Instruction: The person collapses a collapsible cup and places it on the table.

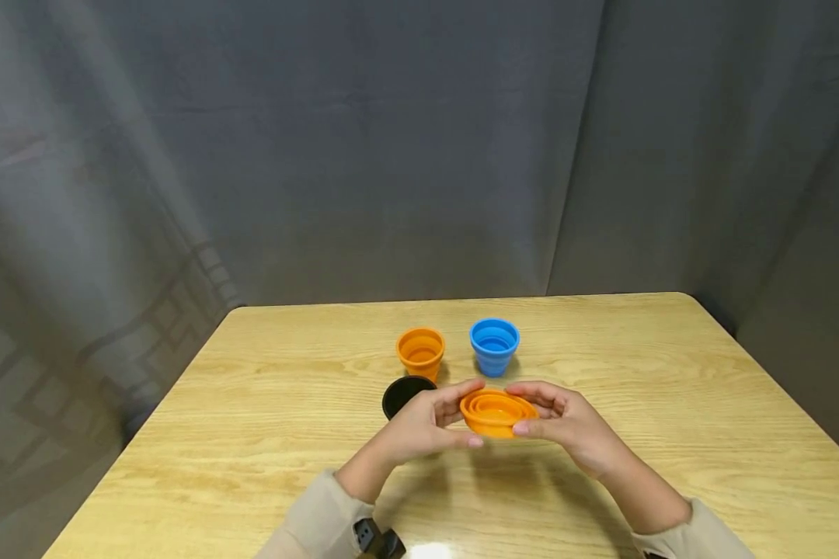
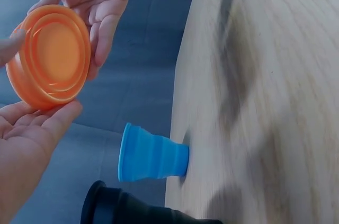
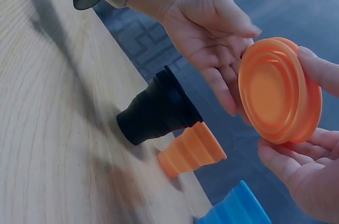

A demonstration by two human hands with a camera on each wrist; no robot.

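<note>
A collapsed orange cup (image 1: 492,428) (image 2: 61,54) (image 3: 265,94) is held above the table between both hands, its ringed inside tilted up. My right hand (image 1: 576,427) (image 3: 312,181) grips its right side, thumb on the near rim and fingers at the far edge. On the other side my left hand (image 1: 419,423) (image 2: 26,150) has curved fingers against the rim, its thumb at the near left edge. Just behind the left hand a black cup (image 1: 407,394) (image 3: 156,107) stands upright, partly hidden by that hand in the head view.
An expanded orange cup (image 1: 421,349) (image 3: 190,150) stands behind the black one. To its right stands a blue cup (image 1: 494,349) (image 2: 153,155) (image 3: 235,211). All three are on the wooden table (image 1: 266,435); a grey curtain (image 1: 391,155) hangs beyond.
</note>
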